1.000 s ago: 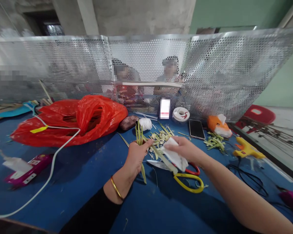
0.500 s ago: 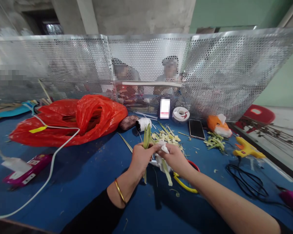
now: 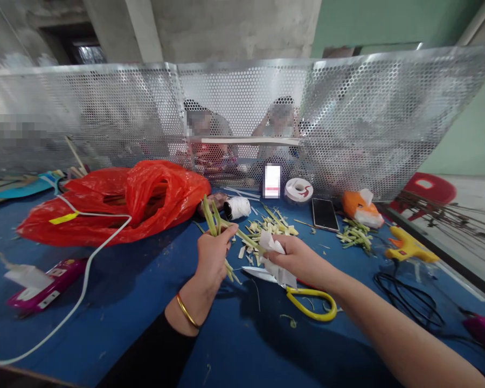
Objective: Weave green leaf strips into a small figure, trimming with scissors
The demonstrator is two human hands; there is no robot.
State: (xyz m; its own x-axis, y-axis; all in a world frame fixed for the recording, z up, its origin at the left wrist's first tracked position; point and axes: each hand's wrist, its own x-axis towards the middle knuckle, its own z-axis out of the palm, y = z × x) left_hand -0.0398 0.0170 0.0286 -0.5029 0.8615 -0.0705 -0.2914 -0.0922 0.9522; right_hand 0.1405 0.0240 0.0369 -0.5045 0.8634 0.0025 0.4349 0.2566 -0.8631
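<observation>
My left hand (image 3: 212,256) is closed round a small bundle of green leaf strips (image 3: 211,216) that stick up and to the left above the blue table (image 3: 145,302). My right hand (image 3: 297,258) pinches a crumpled white tissue (image 3: 275,257) around one long strip running from the bundle. Under my right hand lie yellow-handled scissors (image 3: 310,302) with the blade pointing left. A pile of cut leaf scraps (image 3: 267,229) lies just beyond both hands. A spool of white thread (image 3: 238,207) sits behind the bundle.
A red plastic bag (image 3: 117,202) fills the left rear. A white cable (image 3: 84,264) and a magenta device (image 3: 44,283) lie at left. Tape roll (image 3: 299,189), phone (image 3: 324,213), orange tissue pack (image 3: 360,207), yellow glue gun (image 3: 408,247) and black cord (image 3: 408,302) stand right. A perforated metal screen (image 3: 367,118) separates two people behind.
My left hand tilted the bundle from upright to leaning left and moved slightly left. My right hand slid the tissue rightward along the strip, uncovering the scissors' blade.
</observation>
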